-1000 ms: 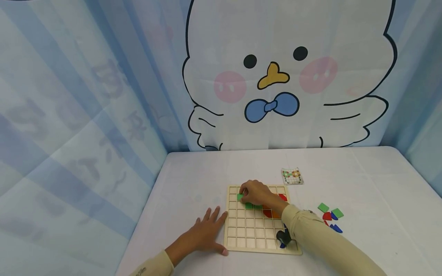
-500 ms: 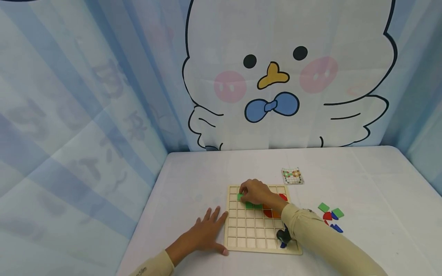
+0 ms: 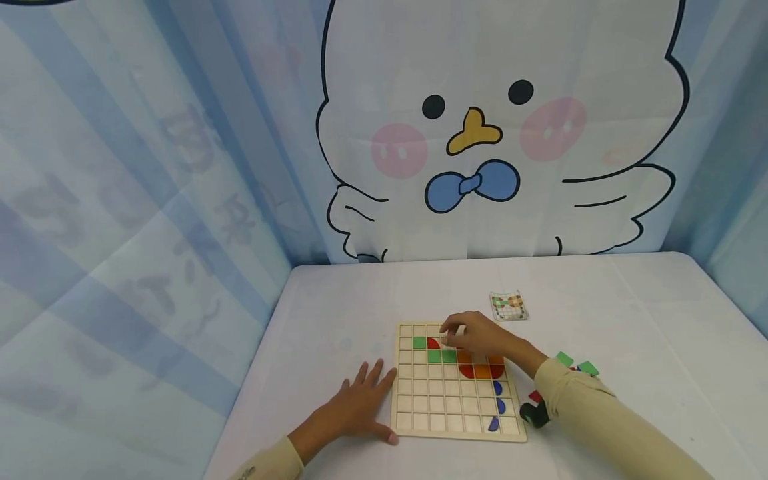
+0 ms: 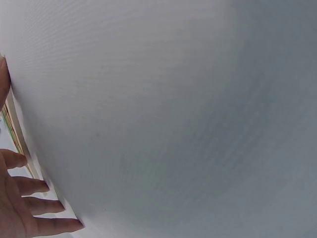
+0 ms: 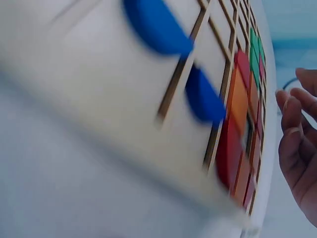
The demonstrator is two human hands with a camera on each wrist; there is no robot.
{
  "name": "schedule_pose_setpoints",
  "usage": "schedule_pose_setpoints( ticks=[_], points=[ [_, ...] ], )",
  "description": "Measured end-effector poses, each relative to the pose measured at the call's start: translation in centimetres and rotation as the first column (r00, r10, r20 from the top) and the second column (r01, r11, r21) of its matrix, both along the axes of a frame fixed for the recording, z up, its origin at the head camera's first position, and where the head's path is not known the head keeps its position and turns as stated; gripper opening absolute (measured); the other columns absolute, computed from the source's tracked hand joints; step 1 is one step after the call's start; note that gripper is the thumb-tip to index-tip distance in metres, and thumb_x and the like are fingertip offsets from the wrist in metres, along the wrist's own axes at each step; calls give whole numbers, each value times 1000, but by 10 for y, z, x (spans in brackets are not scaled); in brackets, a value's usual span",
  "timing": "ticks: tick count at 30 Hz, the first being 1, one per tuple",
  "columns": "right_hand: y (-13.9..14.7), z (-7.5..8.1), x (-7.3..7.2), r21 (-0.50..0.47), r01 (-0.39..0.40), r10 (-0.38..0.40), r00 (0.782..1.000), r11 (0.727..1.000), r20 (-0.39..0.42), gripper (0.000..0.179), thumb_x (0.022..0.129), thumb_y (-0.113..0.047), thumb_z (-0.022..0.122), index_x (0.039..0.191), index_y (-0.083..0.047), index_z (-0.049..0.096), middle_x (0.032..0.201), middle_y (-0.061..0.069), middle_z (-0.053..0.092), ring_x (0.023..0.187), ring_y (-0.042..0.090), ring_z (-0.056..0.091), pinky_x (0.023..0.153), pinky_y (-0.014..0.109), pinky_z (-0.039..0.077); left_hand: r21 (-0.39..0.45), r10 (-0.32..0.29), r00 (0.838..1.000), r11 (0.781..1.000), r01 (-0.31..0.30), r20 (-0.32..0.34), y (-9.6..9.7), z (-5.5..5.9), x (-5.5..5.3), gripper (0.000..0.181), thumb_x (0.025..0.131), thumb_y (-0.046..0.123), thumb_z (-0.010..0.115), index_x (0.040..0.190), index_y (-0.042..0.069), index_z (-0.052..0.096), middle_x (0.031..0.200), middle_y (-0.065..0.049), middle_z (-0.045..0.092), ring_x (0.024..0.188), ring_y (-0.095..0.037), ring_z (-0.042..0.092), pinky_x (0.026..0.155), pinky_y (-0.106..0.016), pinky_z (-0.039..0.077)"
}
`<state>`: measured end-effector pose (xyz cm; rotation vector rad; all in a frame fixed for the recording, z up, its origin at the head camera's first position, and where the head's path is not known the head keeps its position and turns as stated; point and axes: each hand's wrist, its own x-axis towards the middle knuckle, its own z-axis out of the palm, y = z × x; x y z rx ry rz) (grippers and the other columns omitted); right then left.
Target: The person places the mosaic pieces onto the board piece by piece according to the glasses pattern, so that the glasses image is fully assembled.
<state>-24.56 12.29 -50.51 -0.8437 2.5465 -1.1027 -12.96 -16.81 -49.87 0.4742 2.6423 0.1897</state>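
Observation:
A wooden grid board [image 3: 414,421] lies on the table, with green, red, orange and blue flat pieces in its cells. My left hand [image 3: 362,402] rests spread at the board's left edge, fingertips and thumb right at the rim; the left wrist view shows its fingers [image 4: 47,206] straight. Over the upper right of the board is my right hand [image 3: 474,333], fingers loosely bent, with no piece showing in it. To its left sit a green square [image 3: 419,343] and a red quarter-round piece [image 3: 433,343]. In the right wrist view the right hand [image 5: 299,144] hovers above the board.
Loose green pieces [image 3: 588,368], with red ones partly hidden by the right sleeve [image 3: 588,407], lie right of the board. A small pattern card [image 3: 509,306] lies behind it. A patterned curtain [image 3: 468,227] hangs at the table's back edge.
My right hand has let go of the green square at the board's upper left and moved right, uncovering it and the red piece. The blue pieces now show. My left hand stays put.

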Motion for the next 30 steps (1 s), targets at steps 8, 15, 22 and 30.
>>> schedule_pose_setpoints(
  ticks=[8, 15, 22, 30],
  points=[
    [64, 5, 15, 59, 63, -66, 997, 996, 43, 19, 95, -27, 71, 108, -14, 73, 95, -6, 67, 77, 10, 56, 66, 24, 52, 4, -4, 1000, 1000, 4, -1, -1, -2, 0, 120, 65, 72, 79, 160, 23, 26, 168, -14, 17, 152, -46, 19, 109, -70, 33],
    [102, 11, 39, 154, 44, -65, 989, 987, 130, 23, 90, -27, 76, 109, -16, 74, 95, -6, 66, 74, 11, 54, 63, 21, 49, -2, -9, 1000, 1000, 9, -10, -1, -2, -1, 120, 65, 73, 78, 160, 22, 26, 168, -14, 17, 152, -46, 20, 109, -70, 33],
    [124, 13, 59, 215, -4, -38, 981, 977, 191, 19, 84, -24, 81, 102, -21, 75, 99, -9, 69, 86, 13, 54, 73, 23, 52, -2, -10, 1000, 1000, 10, -6, 0, 0, 1, 120, 65, 72, 79, 160, 22, 26, 168, -15, 18, 152, -46, 20, 109, -70, 34],
    [129, 8, 68, 230, -33, -16, 978, 973, 209, 18, 83, -22, 82, 99, -24, 73, 90, -8, 63, 81, 10, 53, 68, 22, 49, -12, -7, 1000, 1000, 7, -1, 1, 1, 0, 120, 65, 72, 78, 160, 23, 26, 168, -14, 18, 152, -45, 20, 109, -70, 33]
  ],
)
